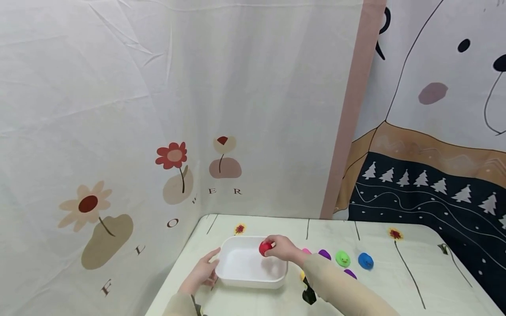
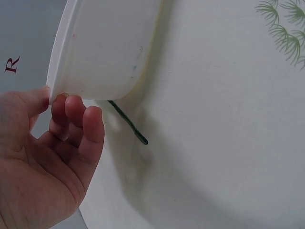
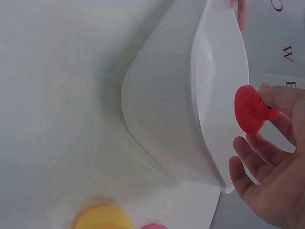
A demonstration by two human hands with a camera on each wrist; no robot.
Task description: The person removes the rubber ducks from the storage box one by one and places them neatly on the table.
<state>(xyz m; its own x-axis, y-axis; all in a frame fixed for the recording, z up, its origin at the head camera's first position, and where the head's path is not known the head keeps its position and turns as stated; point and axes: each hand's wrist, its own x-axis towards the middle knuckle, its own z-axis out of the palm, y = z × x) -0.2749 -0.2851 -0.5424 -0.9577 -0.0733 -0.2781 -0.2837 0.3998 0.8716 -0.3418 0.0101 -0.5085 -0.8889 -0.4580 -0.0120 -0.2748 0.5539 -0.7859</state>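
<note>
My right hand [image 1: 285, 248] pinches a small red rubber duck [image 3: 249, 110] between thumb and fingers, holding it over the white plastic basin [image 1: 253, 283]. In the right wrist view the duck's rounded base faces the basin and a dark eye shows by my thumb; my other fingers spread loosely below it. At the basin's left end, my left hand [image 1: 203, 271] grips the rim, thumb on top and fingertips curled under the lip in the left wrist view. No other thing shows inside the basin.
Right of the basin lie a green duck [image 1: 342, 259], a blue duck [image 1: 365, 261], purple pieces [image 1: 325, 254] and a yellow one [image 3: 104, 218], some partly behind my right sleeve. A pale flowered cloth [image 1: 379, 285] covers the table. Printed curtains [image 1: 269, 109] stand behind.
</note>
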